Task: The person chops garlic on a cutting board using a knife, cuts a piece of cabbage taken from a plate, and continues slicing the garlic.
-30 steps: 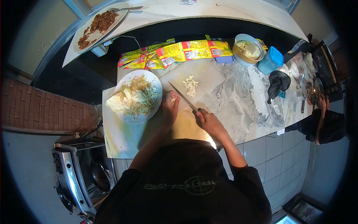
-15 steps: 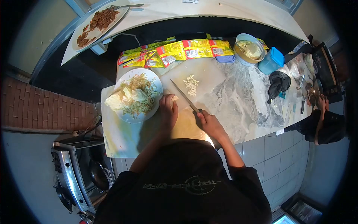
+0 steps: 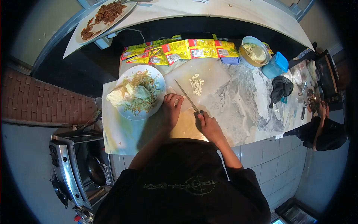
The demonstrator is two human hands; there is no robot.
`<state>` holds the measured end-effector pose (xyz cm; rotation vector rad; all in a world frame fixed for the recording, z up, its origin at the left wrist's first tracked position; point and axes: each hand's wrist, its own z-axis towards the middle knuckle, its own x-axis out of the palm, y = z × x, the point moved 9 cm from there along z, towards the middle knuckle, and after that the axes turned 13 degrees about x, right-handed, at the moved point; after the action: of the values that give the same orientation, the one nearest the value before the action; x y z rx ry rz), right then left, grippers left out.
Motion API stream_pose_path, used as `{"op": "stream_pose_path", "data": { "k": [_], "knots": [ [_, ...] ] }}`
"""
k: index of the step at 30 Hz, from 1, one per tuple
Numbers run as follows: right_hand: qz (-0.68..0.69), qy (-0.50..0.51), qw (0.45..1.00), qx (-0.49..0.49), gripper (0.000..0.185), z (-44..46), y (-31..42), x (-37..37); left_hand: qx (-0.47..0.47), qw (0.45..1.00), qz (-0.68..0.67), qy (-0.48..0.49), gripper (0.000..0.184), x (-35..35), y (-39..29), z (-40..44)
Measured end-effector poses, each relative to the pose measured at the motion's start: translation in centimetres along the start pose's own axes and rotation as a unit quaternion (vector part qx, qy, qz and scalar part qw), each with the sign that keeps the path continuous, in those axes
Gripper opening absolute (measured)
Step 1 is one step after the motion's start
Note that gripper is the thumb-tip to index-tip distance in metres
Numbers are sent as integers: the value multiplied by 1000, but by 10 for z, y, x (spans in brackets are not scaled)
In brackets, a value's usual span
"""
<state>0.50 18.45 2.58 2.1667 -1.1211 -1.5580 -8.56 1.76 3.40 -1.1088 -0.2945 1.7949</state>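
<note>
My right hand (image 3: 209, 126) is wrapped round the handle of a kitchen knife (image 3: 186, 94), whose blade slants up and left over a whitish cutting board (image 3: 216, 71). My left hand (image 3: 172, 109) lies left of the blade, fingers curled and pressed together at the board's edge. Something small and pale shows at its fingertips, too little seen to name. Small chopped pale pieces (image 3: 196, 84) lie in a heap on the board, right of the knife tip. Left of my left hand stands a white plate (image 3: 137, 116) with shredded vegetables (image 3: 143, 89) and a pale cabbage chunk (image 3: 117, 98).
Yellow-red sachets (image 3: 179, 50) line the counter's back, near a bowl (image 3: 254, 54) and a blue-lidded container (image 3: 275, 64). A black plastic bag (image 3: 280, 89) lies to the right. A plate of brown meat (image 3: 106, 16) sits on the ledge. Another person's hands (image 3: 323, 110) work far right.
The view has shifted slightly. My left hand's fingers have curled in closer to the knife, and the pale piece shows less. The knife stays in my right hand.
</note>
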Motion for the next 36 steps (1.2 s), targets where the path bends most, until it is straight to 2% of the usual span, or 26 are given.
{"op": "stream_pose_path", "data": {
  "k": [7,13,15,28,36],
  "knots": [
    [-10,5,1000,15,40,-4,4,-2,18,999,30,-13,7,1,-3,0],
    [-11,-27,999,-45,37,8,0,10,27,999,19,-14,6,-1,-10,1],
    [-79,-35,996,-12,38,10,6,9,31,999,12,-24,6,-1,-8,2],
    [-39,-44,998,6,42,13,10,2,36,999,19,-14,7,-1,-6,0],
    [-22,-31,999,-27,36,15,15,13,34,999,17,-14,6,-4,-10,2]
  ]
}}
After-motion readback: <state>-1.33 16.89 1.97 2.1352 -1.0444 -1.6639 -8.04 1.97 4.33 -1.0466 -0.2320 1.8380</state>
